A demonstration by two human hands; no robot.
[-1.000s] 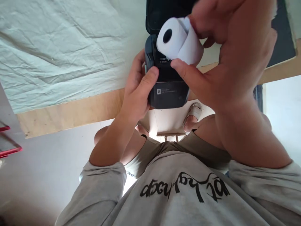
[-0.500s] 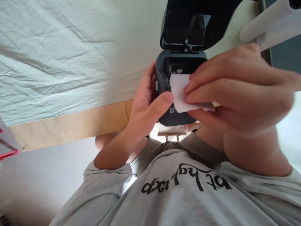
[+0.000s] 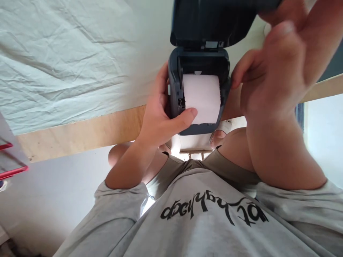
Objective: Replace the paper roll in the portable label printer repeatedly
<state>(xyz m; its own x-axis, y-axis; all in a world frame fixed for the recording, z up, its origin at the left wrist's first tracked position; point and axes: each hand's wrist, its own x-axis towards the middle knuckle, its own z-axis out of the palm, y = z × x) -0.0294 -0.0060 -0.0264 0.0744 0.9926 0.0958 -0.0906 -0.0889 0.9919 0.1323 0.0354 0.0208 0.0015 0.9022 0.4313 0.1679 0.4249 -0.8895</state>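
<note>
the small dark printer (image 3: 198,121) is held up in the air just over the near edge of the desk (image 3: 80,128), its lid (image 3: 214,21) swung open and away from the person. the white paper roll (image 3: 202,98) sits in the open bay, its loose end lying toward the printer's front lip. the left hand (image 3: 158,117) is wrapped around the printer's left side, fingers closed on the casing and the thumb laid across the near left corner of the paper, pinning it. the right hand (image 3: 270,71) is beside the printer's right wall with the fingers spread and loosely curled; it grips nothing, and whether a fingertip touches the lid i cannot tell. the printer looks like a stiff plastic shell, light enough for one hand and probably smooth, so the side walls seem the safest hold, the hinge being the likely weak point. the paper is soft and thin and would crease or unwind easily; it is best handled by its edges or free end. a wrinkled pale cloth (image 3: 61,60) covers the desk up to a bare wooden strip at the near edge. a red frame (image 3: 12,171) shows at the far left, well apart. below are the person's grey shirt (image 3: 203,221) and knees.
</note>
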